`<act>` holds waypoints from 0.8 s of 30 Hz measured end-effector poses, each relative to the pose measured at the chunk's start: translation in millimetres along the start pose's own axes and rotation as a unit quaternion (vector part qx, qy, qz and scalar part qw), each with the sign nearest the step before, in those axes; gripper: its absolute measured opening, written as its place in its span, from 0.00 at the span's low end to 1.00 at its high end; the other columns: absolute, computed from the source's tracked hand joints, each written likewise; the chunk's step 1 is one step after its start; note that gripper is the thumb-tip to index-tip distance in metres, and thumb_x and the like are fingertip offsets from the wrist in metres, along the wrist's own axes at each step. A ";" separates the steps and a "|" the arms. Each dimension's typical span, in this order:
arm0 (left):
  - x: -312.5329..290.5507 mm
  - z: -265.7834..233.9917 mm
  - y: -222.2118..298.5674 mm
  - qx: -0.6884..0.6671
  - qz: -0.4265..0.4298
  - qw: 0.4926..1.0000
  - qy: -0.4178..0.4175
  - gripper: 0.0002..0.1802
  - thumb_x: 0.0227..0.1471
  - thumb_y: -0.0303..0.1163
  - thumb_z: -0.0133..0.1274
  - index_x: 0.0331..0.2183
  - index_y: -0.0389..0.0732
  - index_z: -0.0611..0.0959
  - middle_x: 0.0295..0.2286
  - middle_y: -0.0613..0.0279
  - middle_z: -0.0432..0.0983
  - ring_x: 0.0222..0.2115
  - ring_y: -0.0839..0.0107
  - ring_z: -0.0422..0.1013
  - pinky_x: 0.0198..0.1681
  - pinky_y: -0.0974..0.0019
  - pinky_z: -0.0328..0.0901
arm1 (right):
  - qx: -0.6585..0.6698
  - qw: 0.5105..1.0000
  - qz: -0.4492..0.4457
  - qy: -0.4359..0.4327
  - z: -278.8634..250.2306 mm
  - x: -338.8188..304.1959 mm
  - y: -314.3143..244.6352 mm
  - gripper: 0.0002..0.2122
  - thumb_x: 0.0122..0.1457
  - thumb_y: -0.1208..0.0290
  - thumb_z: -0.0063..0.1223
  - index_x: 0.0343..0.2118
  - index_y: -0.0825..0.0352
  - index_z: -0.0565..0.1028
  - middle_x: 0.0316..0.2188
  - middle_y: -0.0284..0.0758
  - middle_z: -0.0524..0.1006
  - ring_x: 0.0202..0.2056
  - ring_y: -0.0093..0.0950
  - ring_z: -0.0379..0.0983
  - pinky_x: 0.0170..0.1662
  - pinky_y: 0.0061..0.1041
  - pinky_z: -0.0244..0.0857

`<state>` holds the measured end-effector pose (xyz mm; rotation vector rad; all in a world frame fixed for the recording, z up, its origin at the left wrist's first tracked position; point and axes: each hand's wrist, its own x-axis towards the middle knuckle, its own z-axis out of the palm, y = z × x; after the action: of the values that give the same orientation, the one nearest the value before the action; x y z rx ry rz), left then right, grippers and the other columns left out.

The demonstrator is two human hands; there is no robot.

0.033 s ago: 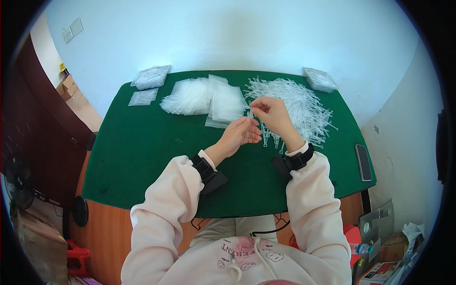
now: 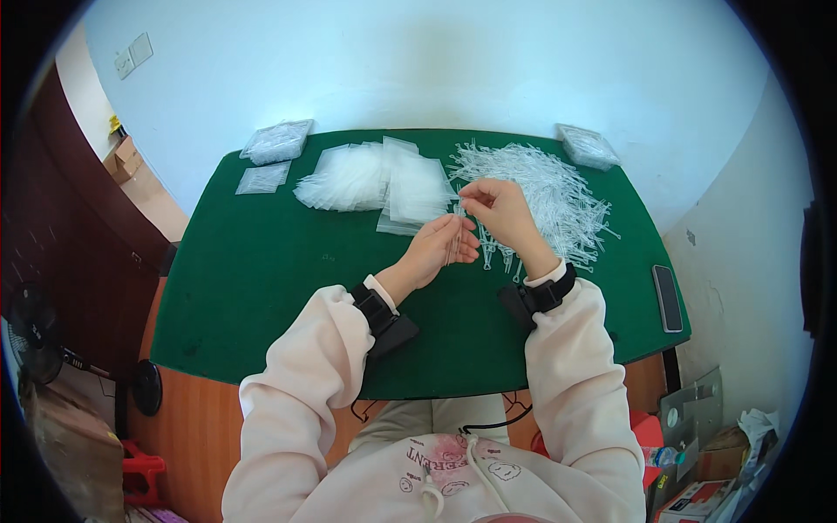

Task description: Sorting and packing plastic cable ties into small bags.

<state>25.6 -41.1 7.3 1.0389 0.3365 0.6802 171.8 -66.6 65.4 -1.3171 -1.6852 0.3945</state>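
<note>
Over the middle of the table, my left hand (image 2: 429,249) is closed around a few thin clear plastic sticks (image 2: 452,253), which stand upright against its fingers. Just above it, my right hand (image 2: 506,214) pinches at the upper ends, thumb and forefinger together on a clear plastic stick. The exact number held is too small to make out. Behind my right hand spreads a large loose pile of similar clear sticks with looped ends (image 2: 549,196). Flat clear plastic bags (image 2: 418,192) lie beyond my left hand, next to a fanned heap of more bags (image 2: 344,179).
The green-covered table (image 2: 279,296) has a filled clear pack (image 2: 277,142) at its far left, a flat one (image 2: 261,179) before it, and another filled pack (image 2: 588,146) at far right. A phone (image 2: 667,299) lies by the right edge. A wall (image 2: 436,70) rises behind.
</note>
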 end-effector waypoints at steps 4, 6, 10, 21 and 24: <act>-1.1 0.6 -0.7 -0.004 0.010 1.000 -0.003 0.14 0.57 0.39 0.33 0.34 0.40 0.69 0.23 0.66 0.67 0.21 0.78 0.63 0.27 0.73 0.61 | -0.014 1.000 0.005 -0.010 0.5 -0.2 2.6 0.04 0.45 0.79 0.53 0.26 0.71 0.75 0.19 0.32 0.74 0.21 0.17 0.69 0.27 0.16 0.63; -1.3 0.9 -0.1 -0.001 0.011 1.000 0.004 0.14 0.57 0.39 0.33 0.34 0.40 0.69 0.21 0.68 0.66 0.19 0.79 0.61 0.25 0.74 0.59 | -0.020 0.999 0.017 -0.027 -1.3 0.1 2.7 0.05 0.45 0.78 0.53 0.27 0.70 0.75 0.19 0.34 0.74 0.22 0.20 0.70 0.27 0.18 0.64; -1.7 -1.7 0.7 -0.015 0.002 1.000 0.014 0.13 0.57 0.38 0.34 0.33 0.40 0.69 0.18 0.71 0.59 0.15 0.82 0.53 0.20 0.78 0.52 | -0.032 0.998 0.040 -0.040 -1.1 2.3 9.1 0.07 0.44 0.76 0.52 0.28 0.68 0.76 0.22 0.37 0.75 0.24 0.27 0.72 0.29 0.23 0.65; 8.6 -15.3 -15.2 0.035 0.060 0.984 0.166 0.13 0.57 0.38 0.35 0.30 0.41 0.70 0.17 0.74 0.55 0.14 0.86 0.48 0.16 0.81 0.45 | -0.292 0.933 -0.206 -0.028 20.2 -4.2 86.9 0.13 0.45 0.78 0.43 0.35 0.65 0.74 0.36 0.37 0.73 0.43 0.35 0.65 0.46 0.33 0.58; 8.3 -14.7 -15.4 0.037 0.052 0.985 0.163 0.13 0.57 0.38 0.35 0.30 0.41 0.70 0.17 0.74 0.55 0.15 0.85 0.48 0.16 0.81 0.45 | -0.349 0.913 -0.204 -0.049 16.9 -6.6 90.7 0.10 0.43 0.77 0.43 0.29 0.64 0.76 0.33 0.35 0.74 0.44 0.34 0.64 0.44 0.33 0.58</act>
<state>29.1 -30.8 -12.8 1.0207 0.5987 0.9408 211.3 -33.9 -11.6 -1.3810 -2.2347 -0.4419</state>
